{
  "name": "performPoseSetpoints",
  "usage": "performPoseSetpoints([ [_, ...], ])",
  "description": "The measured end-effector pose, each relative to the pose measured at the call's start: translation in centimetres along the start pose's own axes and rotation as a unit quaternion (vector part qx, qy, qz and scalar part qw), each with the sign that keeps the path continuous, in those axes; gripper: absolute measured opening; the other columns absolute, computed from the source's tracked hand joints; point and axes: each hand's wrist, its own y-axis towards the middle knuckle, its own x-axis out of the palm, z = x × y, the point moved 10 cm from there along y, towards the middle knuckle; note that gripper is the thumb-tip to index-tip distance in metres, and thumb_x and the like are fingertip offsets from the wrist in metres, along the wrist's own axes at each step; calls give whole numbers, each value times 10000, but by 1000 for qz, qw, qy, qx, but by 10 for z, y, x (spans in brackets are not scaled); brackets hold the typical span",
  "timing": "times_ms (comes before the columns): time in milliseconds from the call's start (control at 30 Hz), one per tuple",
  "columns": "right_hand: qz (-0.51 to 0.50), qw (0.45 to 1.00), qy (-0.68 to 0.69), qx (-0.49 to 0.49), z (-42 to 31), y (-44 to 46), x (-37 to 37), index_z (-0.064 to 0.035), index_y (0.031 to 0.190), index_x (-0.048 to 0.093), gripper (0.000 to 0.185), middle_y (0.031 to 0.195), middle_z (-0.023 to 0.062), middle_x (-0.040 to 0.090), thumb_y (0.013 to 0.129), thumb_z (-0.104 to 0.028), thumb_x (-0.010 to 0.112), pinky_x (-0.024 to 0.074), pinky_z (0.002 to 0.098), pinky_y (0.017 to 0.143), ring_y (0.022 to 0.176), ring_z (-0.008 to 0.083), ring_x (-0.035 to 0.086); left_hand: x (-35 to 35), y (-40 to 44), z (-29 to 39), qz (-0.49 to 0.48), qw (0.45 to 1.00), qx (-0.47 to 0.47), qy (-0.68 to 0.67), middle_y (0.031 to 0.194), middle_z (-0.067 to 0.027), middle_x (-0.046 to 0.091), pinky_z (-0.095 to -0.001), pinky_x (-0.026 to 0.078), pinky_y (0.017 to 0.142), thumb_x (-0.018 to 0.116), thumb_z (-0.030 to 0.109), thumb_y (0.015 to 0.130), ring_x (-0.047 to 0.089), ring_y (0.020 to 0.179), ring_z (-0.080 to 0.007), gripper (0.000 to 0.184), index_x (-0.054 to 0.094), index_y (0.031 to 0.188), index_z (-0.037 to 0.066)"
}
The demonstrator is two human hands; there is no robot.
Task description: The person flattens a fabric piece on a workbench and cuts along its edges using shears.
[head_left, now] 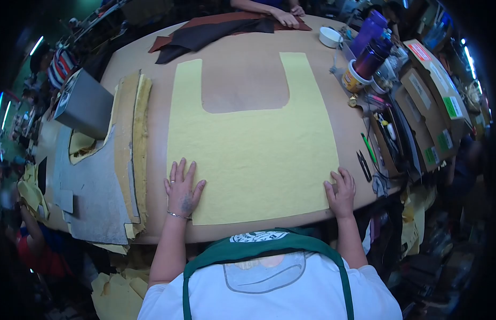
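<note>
A large pale yellow sheet of fabric-like material (248,160), with a wide U-shaped cutout at its far side, lies flat in front of me. My left hand (182,192) rests spread on its left edge near the front corner, a ring and a bracelet on it. On the opposite edge, my right hand (341,193) touches the sheet with its fingers apart and slightly bent. Neither hand holds anything. Just beyond my right hand lie black thread snips (364,166) and a green pen-like item (368,148).
At left stands a stack of yellow pieces under a grey template (96,186), topped by a grey box (85,104). Dark and reddish-brown sheets (216,37) lie at the back by another person's hand (285,19). Bottles (372,56), a white bowl (330,36) and cardboard boxes (429,106) crowd the right.
</note>
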Motion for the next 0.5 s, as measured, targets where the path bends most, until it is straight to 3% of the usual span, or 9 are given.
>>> performPoseSetpoints([
  [100, 29, 998, 52, 7, 10, -1, -9, -24, 936, 573, 256, 1089, 164, 484, 734, -179, 604, 322, 405, 909, 1056, 327, 433, 3, -1, 1, -8, 1000, -7, 0, 1373, -104, 224, -641, 151, 928, 494, 443, 802, 131, 1286, -322, 569, 363, 1278, 159],
  [167, 75, 992, 91, 35, 30, -1, -22, -15, 915, 576, 234, 1073, 172, 492, 731, -156, 600, 334, 399, 901, 1039, 333, 442, 4, -5, 23, -15, 999, 44, 6, 1382, -96, 207, -647, 149, 925, 491, 450, 800, 119, 1289, -323, 577, 353, 1285, 171],
  [300, 151, 985, -47, 73, 70, 7, -59, -11, 945, 566, 244, 1074, 193, 487, 749, -155, 577, 352, 410, 880, 1029, 339, 438, 10, -22, 97, -71, 983, 168, 4, 1392, -102, 188, -638, 140, 934, 497, 442, 796, 116, 1293, -322, 586, 334, 1298, 187],
  [400, 134, 979, -102, 117, 99, 12, -48, -24, 978, 558, 262, 1083, 168, 493, 769, -182, 553, 349, 425, 875, 1034, 329, 434, 31, -31, 137, -131, 965, 225, 5, 1399, -90, 172, -659, 134, 921, 456, 495, 796, 104, 1295, -319, 587, 327, 1302, 226],
  [500, 116, 971, -140, 158, 104, 11, -34, -35, 995, 552, 273, 1082, 134, 504, 784, -208, 532, 350, 423, 873, 1033, 316, 438, 36, -29, 141, -118, 966, 228, 14, 1403, -73, 163, -668, 130, 915, 415, 529, 799, 87, 1299, -312, 580, 328, 1300, 250],
])
